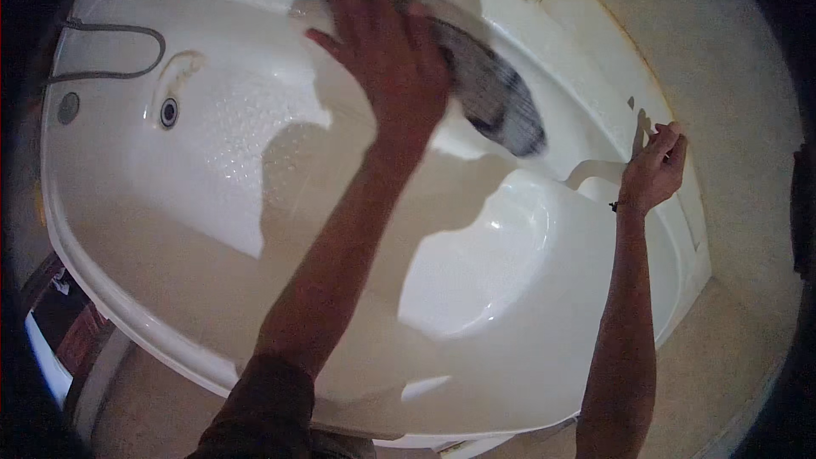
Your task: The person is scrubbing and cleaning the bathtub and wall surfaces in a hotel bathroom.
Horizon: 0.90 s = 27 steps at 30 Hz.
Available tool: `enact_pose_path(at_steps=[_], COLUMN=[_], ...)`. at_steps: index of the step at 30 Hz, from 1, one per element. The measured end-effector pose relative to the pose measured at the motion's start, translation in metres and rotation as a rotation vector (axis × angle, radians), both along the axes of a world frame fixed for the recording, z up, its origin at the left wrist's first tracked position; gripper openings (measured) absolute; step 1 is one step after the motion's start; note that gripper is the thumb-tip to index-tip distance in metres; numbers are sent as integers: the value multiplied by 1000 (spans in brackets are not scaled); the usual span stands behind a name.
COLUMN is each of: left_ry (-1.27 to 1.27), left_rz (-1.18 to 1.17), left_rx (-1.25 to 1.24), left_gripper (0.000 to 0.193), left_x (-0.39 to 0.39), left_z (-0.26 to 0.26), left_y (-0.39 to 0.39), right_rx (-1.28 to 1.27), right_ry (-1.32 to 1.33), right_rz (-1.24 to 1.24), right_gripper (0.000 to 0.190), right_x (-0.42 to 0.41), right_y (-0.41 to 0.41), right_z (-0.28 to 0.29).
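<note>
My left hand (389, 57) is spread over a grey-and-black patterned cloth (491, 89) and presses it on the far inner side of a white bathtub (210, 325). The hand and the cloth's upper end are blurred. Part of the cloth lies hidden under the palm; its lower end hangs toward the moulded seat (478, 268). Over at the right, my right hand (656, 169) rests at the tub's far rim beside the wall, fingers bent. Whether anything is between those fingers I cannot tell. A dark band circles that wrist.
A drain (169, 113) with a brownish stain (185, 64) above it lies in the tub floor, near water drops. A grey shower hose (159, 44) loops over the left end, above a round overflow cover (69, 108). A beige wall (733, 108) borders the far rim.
</note>
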<state>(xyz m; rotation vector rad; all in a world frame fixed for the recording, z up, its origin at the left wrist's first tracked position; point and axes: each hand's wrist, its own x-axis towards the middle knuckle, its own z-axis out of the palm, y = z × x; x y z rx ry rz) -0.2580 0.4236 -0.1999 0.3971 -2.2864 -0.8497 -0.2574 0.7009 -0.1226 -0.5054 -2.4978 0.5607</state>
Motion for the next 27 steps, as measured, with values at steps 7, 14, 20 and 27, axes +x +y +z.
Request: enact_pose_path(at_steps=[7,14,20,27], left_ry=[-83,520,109,-460], left_rz=[94,122,364,423], left_rx=[-238,974,1226,2716], left_gripper=[60,56,51,32], left_x=[-7,-42,37,124], left_z=[-29,-105,-175,-1], left_y=[-45,-112,64,262], right_rx=[69,111,108,227], right_ry=[-37,21,21,42], right_rz=[15,46,70,152], right_gripper=[48,49,48,49], right_x=[1,2,2,3], right_y=[8,-10,-4,7], right_z=[-6,3,-2,7])
